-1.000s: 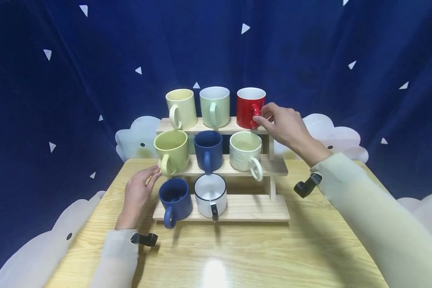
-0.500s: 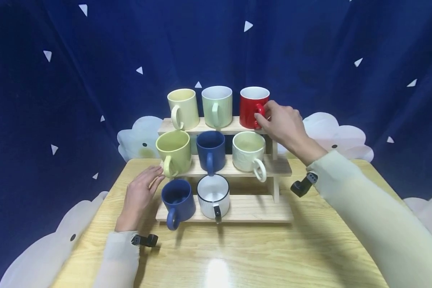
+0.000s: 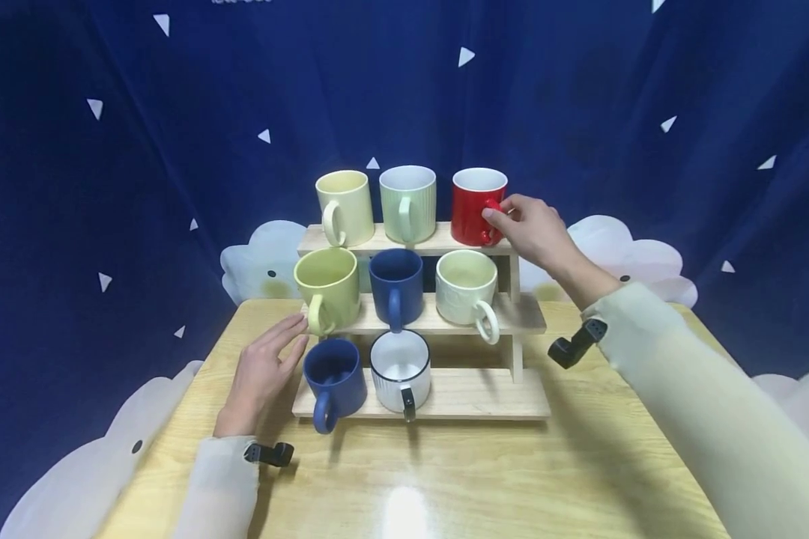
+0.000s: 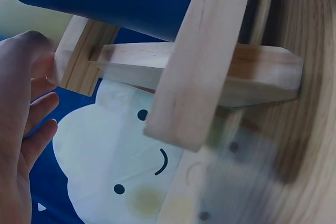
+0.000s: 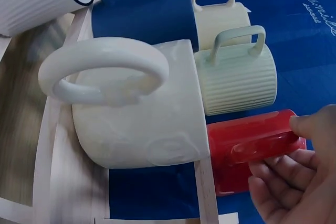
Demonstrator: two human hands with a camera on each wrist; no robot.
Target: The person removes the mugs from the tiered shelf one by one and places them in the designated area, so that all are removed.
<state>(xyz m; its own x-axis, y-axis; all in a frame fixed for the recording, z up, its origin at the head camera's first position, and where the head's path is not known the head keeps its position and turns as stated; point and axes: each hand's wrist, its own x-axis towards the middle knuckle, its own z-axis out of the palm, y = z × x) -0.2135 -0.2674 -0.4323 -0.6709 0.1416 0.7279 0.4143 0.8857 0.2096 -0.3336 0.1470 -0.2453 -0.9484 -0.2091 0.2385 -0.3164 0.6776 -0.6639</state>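
A three-step wooden rack (image 3: 472, 393) stands on the table and carries several mugs. On its top step at the right is a red mug (image 3: 470, 213). My right hand (image 3: 512, 217) grips that mug's handle, thumb in front and fingers behind. The right wrist view shows the red handle (image 5: 257, 148) between thumb and curled fingers (image 5: 273, 179). My left hand (image 3: 290, 337) lies flat with straight fingers at the rack's left end. It is beside the dark blue mug (image 3: 333, 370) on the bottom step and holds nothing. In the left wrist view, the left hand (image 4: 21, 129) is next to the rack's side.
The top step also holds a pale yellow mug (image 3: 344, 206) and a ribbed green mug (image 3: 407, 202). On the middle step are a lime mug (image 3: 325, 284), a navy mug (image 3: 395, 284) and a cream mug (image 3: 465, 288). A white ribbed mug (image 3: 398, 367) sits at the bottom. A blue curtain hangs behind.
My right hand has closed in on the red mug's handle, from fingertips just touching it to a grip around it. The left hand stays by the rack's left end.
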